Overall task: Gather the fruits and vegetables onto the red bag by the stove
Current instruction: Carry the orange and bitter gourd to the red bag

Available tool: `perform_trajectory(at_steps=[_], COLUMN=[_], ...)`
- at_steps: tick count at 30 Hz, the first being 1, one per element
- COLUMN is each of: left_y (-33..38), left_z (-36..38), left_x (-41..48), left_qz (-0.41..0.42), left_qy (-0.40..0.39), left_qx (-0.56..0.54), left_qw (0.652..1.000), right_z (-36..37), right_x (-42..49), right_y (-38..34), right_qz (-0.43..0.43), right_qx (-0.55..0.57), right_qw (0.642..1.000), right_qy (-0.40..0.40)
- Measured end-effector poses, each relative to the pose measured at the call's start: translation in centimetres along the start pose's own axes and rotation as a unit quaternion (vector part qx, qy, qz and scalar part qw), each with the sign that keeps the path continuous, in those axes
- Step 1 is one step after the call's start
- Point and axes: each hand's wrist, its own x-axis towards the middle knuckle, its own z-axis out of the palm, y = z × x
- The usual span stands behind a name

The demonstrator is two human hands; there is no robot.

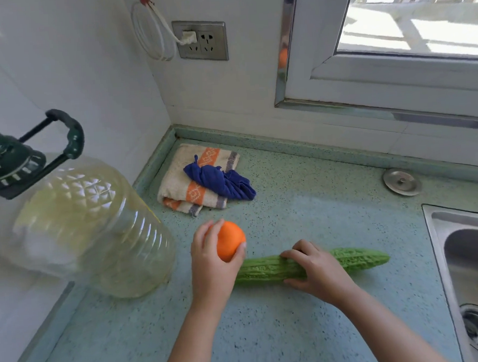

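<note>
My left hand (pixel 212 263) is wrapped around an orange (pixel 230 241) just above the speckled green counter (pixel 269 333). To its right a long bumpy green bitter gourd (pixel 357 257) lies flat on the counter, pointing toward the sink. My right hand (pixel 316 268) grips the gourd around its middle, fingers over the top and thumb at the near side. Neither the red bag nor the stove is in view.
A big clear oil jug with a dark green cap (pixel 80 215) stands at the left. A folded striped towel (pixel 177 190) with a blue cloth (pixel 221 182) on it lies in the back corner. A steel sink (pixel 473 273) fills the right edge; a round metal cap (pixel 401 182) sits behind it.
</note>
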Motion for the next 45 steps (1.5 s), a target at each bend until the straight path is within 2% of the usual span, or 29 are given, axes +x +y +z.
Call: perform_trajectory(at_steps=[15, 23, 35, 45], left_y=[5.8, 8.1, 8.8, 9.9], left_z=[-2.1, -2.3, -6.6, -10.9], left_x=[-13.9, -21.2, -30.9, -39.3], left_qz=[-0.099, -0.136, -0.238, -0.317], left_qy=[0.102, 0.197, 0.323, 0.414], left_qx=[0.017, 0.024, 0.05, 0.083], left_qw=[0.99, 0.971, 0.915, 0.849], right_z=[-1.2, -3.0, -4.6, -3.6], right_x=[-7.1, -9.8, -11.5, -13.8], right_y=[-0.1, -1.9, -10.7, -19.5], right_qz=[-0.027, -0.099, -0.258, -0.38], right_qx=[0.056, 0.107, 0.156, 0.199], right_qw=[0.998, 0.989, 0.952, 0.899], right_qy=[-0.021, -0.016, -0.054, -0.089])
